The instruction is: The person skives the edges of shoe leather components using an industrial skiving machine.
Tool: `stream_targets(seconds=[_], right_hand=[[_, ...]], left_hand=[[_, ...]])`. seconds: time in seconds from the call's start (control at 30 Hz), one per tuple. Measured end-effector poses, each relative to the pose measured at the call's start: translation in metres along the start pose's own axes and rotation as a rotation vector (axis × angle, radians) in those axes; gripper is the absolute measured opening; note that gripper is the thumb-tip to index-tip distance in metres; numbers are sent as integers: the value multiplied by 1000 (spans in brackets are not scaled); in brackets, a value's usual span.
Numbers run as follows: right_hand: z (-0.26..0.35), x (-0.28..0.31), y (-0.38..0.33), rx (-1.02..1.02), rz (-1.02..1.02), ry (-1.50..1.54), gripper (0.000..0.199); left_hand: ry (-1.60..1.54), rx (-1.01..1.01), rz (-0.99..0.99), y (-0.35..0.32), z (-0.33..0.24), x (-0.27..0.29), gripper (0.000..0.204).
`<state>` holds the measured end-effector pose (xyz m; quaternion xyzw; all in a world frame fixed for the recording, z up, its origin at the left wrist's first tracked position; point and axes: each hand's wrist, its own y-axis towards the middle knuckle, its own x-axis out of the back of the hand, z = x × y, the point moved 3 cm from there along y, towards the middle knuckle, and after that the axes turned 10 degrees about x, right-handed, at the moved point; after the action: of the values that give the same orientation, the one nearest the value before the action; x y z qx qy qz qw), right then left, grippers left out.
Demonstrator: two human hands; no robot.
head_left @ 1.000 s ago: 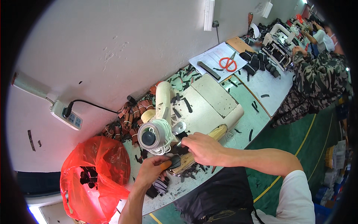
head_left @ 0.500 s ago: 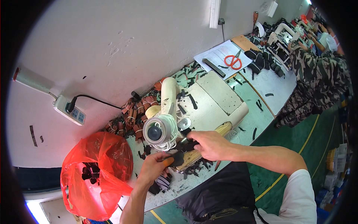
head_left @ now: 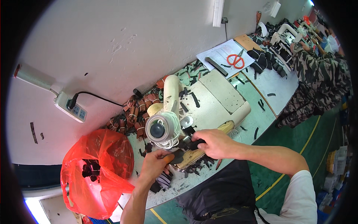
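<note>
My left hand (head_left: pixel 153 167), its thumb tip covered in orange-yellow, pinches a flat dark piece (head_left: pixel 176 156) at the near edge of a cream bench machine (head_left: pixel 205 91). My right hand (head_left: pixel 212 142) is closed at the machine's front, just right of its metal working parts. From its fingers sticks out a small black piece (head_left: pixel 195 144), whose kind I cannot make out. Left of that hand, a grey ring-shaped holder (head_left: pixel 150 139) with a coil of white cord (head_left: pixel 172 128) sits on the machine's upright post (head_left: pixel 170 91).
A red plastic bag (head_left: pixel 112 149) holding black pieces stands left. Bundled brown strips (head_left: pixel 131 114) lie along the wall; dark scraps litter the table. Red-handled scissors (head_left: pixel 235 61) rest on papers (head_left: pixel 218 52) behind the machine. A person in camouflage clothing (head_left: pixel 317 74) works at far right.
My right hand has shifted slightly left to right with its fingers opening a little around the black piece. The left hand keeps its pinch on the flat dark piece. The view has moved slightly.
</note>
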<state>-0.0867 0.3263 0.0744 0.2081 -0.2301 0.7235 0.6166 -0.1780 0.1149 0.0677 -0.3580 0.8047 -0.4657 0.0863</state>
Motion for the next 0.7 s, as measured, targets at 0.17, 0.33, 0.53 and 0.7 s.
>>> stream_targets(seconds=[0.17,0.33,0.53,0.7], right_hand=[[0,-7,2,46,-17,44,24],[6,-5,5,11,-47,22,19],[5,-3,2,2,10,67,22],[5,-11,2,56,-143,51,18]], left_hand=[[70,-1,-10,4,-6,-11,18],[-142,-84,4,2,2,-5,15],[52,0,-64,6,-6,-5,14],[-119,-149,-67,5,4,-8,13]])
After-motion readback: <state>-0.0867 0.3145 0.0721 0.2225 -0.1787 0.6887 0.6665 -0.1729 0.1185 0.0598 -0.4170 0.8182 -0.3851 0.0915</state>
